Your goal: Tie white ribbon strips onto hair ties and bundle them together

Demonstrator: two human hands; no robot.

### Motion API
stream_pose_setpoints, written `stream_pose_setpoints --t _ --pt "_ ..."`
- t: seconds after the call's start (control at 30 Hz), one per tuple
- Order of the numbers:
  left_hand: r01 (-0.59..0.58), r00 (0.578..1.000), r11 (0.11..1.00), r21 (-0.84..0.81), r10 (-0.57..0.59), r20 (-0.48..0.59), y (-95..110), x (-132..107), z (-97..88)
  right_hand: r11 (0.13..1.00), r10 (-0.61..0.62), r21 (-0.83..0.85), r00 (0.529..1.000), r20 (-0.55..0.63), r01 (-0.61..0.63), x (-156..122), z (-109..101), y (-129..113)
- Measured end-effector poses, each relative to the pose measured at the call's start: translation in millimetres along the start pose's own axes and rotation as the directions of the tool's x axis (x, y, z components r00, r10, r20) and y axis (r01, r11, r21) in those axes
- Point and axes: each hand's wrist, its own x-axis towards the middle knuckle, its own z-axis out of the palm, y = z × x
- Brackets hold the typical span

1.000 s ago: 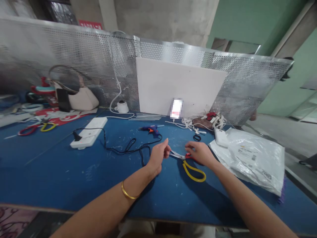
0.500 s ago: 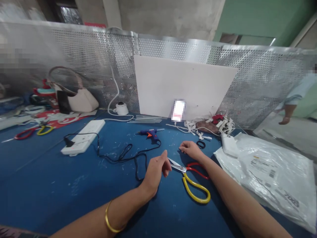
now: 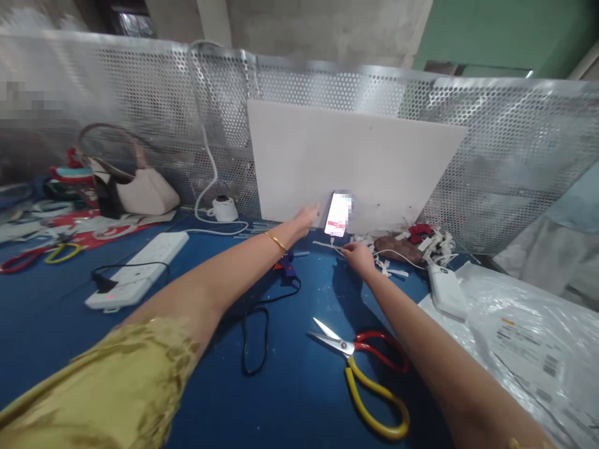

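My left hand [image 3: 305, 219] reaches to the left side of an upright phone [image 3: 339, 215] with a lit screen. Motion blurs its fingers, so I cannot tell whether they are apart or closed. Just below the phone, my right hand [image 3: 358, 257] has its fingers pinched together at the white charging cable [image 3: 332, 241]. Scissors [image 3: 345, 347] with one red and one yellow handle lie with blades parted, nearer to me than both hands. Under my left forearm, a blue glue gun [image 3: 289, 269] is partly hidden.
A white board [image 3: 355, 146] leans on the perforated metal screen [image 3: 154, 106] behind the phone. At left are a power strip [image 3: 150, 268] and a handbag [image 3: 152, 190]. Fabric scraps [image 3: 435, 240], a white power bank [image 3: 447, 290] and a plastic bag [image 3: 515, 324] occupy the right.
My left hand has moved forward from beside the scissor blades to the phone. My right hand has moved forward to the cable below it. The person at right has mostly left view.
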Motion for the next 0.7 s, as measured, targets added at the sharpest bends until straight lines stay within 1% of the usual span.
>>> stream_pose_setpoints --t 0.1,0.23,0.33,0.43,0.6,0.7 --pt "0.083 0.996 0.996 0.026 -0.084 0.024 -20.9 32.1 17.6 0.995 0.053 -0.079 0.997 -0.049 -0.057 19.2 10.8 -2.6" --pt "0.155 0.983 0.988 -0.006 -0.154 0.104 -40.0 53.4 31.2 0.983 0.079 -0.157 0.993 -0.083 -0.091 34.4 28.5 -6.7" --pt "0.195 0.964 0.98 -0.048 -0.183 0.192 -49.1 62.2 35.8 0.973 0.105 -0.193 0.989 -0.106 -0.124 43.5 41.5 -10.5" --pt "0.215 0.945 0.973 -0.086 -0.185 0.268 -56.6 68.1 39.1 0.966 0.137 -0.204 0.982 -0.129 -0.161 50.3 51.7 -13.2" --pt "0.215 0.932 0.966 -0.145 -0.158 0.327 -69.7 76.9 40.3 0.959 0.175 -0.194 0.97 -0.17 -0.207 55.7 61.8 -16.6" --pt "0.197 0.935 0.961 -0.193 -0.125 0.332 -75.4 80.1 39.4 0.955 0.187 -0.193 0.961 -0.202 -0.227 57.9 65.6 -19.6"
